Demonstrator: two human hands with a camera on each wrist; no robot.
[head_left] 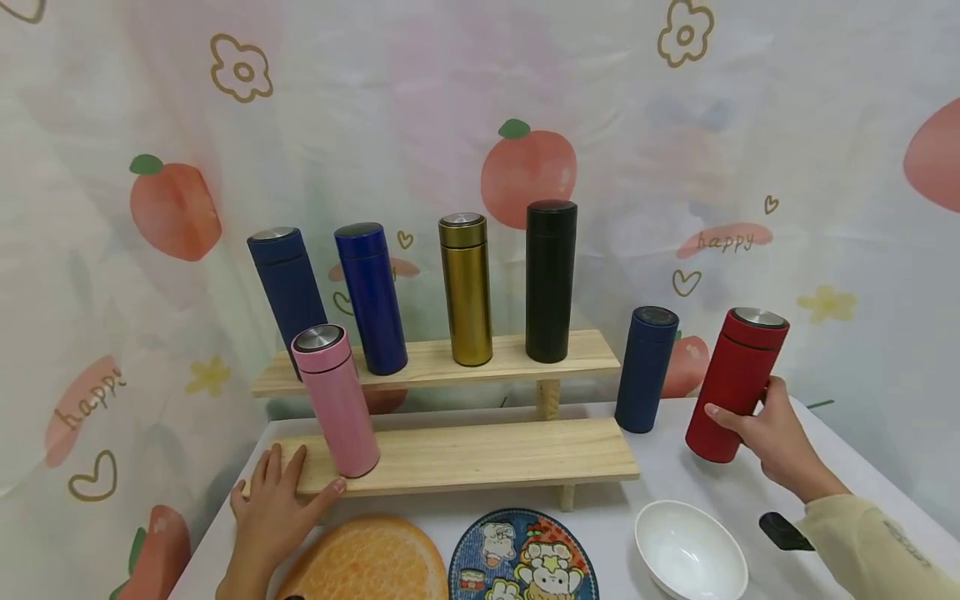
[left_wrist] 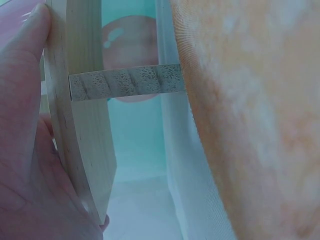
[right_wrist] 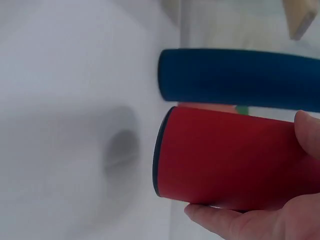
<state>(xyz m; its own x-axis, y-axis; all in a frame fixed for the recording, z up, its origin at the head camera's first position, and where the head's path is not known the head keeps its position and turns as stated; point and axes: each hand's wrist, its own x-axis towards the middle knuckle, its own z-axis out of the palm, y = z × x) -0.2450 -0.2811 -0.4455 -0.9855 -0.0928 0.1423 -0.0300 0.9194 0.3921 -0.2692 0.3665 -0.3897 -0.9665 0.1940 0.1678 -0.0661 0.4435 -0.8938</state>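
My right hand (head_left: pixel 776 437) grips a red thermos bottle (head_left: pixel 738 383) with a silver lid, fingers and thumb round its lower half. The bottle is tilted, and in the right wrist view its dark base (right_wrist: pixel 162 152) hangs apart from its shadow on the white table. Beside it stands a dark blue bottle (head_left: pixel 647 371). My left hand (head_left: pixel 273 508) rests spread on the left end of the lower wooden shelf (head_left: pixel 487 454), thumb along the front edge. A pink bottle (head_left: pixel 337 404) stands on that shelf, close to the thumb.
On the upper shelf (head_left: pixel 502 354) stand a navy bottle (head_left: pixel 288 287), a blue bottle (head_left: pixel 371 300), a gold bottle (head_left: pixel 467 292) and a black bottle (head_left: pixel 551 283). In front lie a bread-like round cushion (head_left: pixel 367 562), a cartoon mat (head_left: pixel 517 558), a white bowl (head_left: pixel 690 546) and a black handle (head_left: pixel 783 532).
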